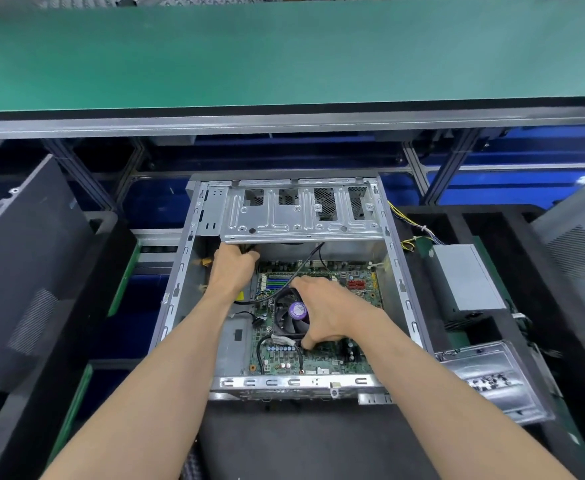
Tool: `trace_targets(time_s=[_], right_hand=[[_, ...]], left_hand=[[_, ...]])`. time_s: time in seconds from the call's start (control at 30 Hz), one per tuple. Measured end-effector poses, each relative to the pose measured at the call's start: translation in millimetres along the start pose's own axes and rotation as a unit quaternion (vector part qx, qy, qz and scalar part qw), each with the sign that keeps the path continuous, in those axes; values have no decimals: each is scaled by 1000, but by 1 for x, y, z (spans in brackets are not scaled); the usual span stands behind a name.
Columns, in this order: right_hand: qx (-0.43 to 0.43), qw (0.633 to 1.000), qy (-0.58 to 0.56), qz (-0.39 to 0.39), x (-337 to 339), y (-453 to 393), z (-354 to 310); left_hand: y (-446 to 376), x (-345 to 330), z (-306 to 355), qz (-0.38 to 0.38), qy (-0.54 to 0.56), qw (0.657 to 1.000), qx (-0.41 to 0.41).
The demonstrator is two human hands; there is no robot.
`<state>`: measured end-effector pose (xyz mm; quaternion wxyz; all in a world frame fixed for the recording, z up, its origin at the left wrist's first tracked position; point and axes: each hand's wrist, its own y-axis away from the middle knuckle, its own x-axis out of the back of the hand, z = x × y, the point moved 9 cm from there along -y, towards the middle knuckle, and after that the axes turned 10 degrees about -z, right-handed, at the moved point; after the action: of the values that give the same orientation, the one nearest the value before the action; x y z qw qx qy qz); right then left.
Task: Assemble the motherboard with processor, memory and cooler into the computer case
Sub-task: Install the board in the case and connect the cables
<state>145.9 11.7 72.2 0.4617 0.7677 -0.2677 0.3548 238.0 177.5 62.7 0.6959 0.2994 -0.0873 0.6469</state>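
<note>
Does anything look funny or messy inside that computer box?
Nothing looks broken. One odd bit: a loose black cable droops across the motherboard and over the cooler fan, where it could catch the blades. The power supply also sits outside the case, to its right, wires trailing.

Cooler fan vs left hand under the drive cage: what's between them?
Head view: a black cable and the memory slots on the motherboard lie between cooler fan and left hand.

Head view looks steeply down, close over the open computer case (291,282), edges perhaps blurred
</note>
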Motion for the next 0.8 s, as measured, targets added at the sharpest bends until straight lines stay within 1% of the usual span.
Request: trace_targets(time_s=[0.1, 0.33, 0.47, 0.6, 0.8], right_hand=[[-3, 1000, -3, 6, 1, -2, 1], [10, 999, 5, 39, 4, 6, -5], [15, 997, 31, 72, 2, 19, -13], [12, 995, 57, 81, 0, 29, -19], [14, 991, 61, 119, 6, 44, -28]], left_hand=[[2, -1, 4, -3, 0, 1000, -13], [12, 6, 12, 24, -4, 999, -36], [25, 14, 18, 44, -8, 997, -57], [39, 19, 27, 54, -7, 995, -82], [52, 25, 29, 76, 9, 994, -81]])
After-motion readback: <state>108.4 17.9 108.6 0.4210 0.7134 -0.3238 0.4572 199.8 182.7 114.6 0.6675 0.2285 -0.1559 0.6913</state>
